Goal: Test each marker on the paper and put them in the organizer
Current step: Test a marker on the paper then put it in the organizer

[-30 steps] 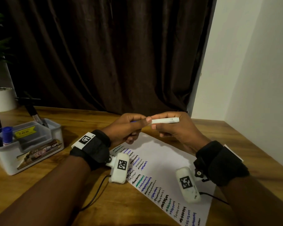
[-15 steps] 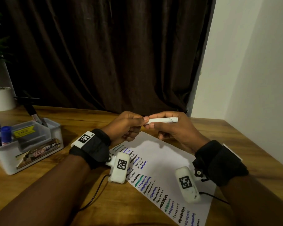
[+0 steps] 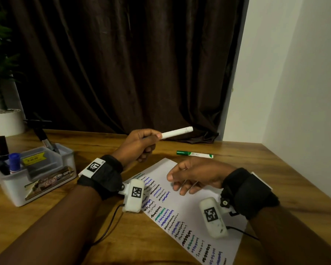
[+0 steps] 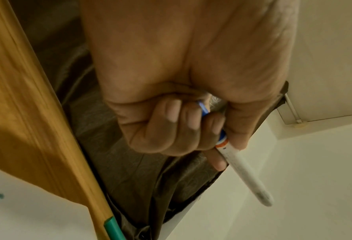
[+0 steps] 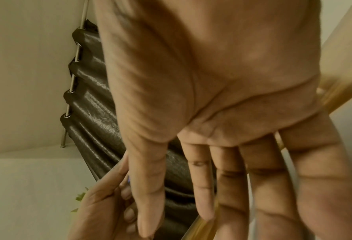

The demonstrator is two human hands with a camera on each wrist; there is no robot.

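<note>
My left hand (image 3: pixel 141 144) grips a white marker (image 3: pixel 177 132) by its blue-capped end, above the table's far side; the barrel points right. The left wrist view shows that hand (image 4: pixel 191 129) curled round the marker (image 4: pixel 243 172), blue cap in the fist. Over the white paper (image 3: pixel 199 222) with its rows of squiggles hovers my right hand (image 3: pixel 185 178), fingers relaxed and holding nothing; the right wrist view shows its fingers (image 5: pixel 253 186) straight. A green marker (image 3: pixel 194 154) lies on the table beyond the paper. The white organizer (image 3: pixel 33 178) stands at the left with several markers upright in it.
A white plant pot (image 3: pixel 7 121) stands at the table's back left corner. A dark curtain (image 3: pixel 122 64) hangs behind the table, and a white wall (image 3: pixel 294 92) runs along the right. Cables trail from both wrist cameras over the wooden table (image 3: pixel 275 169).
Both hands held the white marker together before. Now my right hand has let go and dropped toward the paper, and my left hand has lifted the marker. The green marker has come into sight.
</note>
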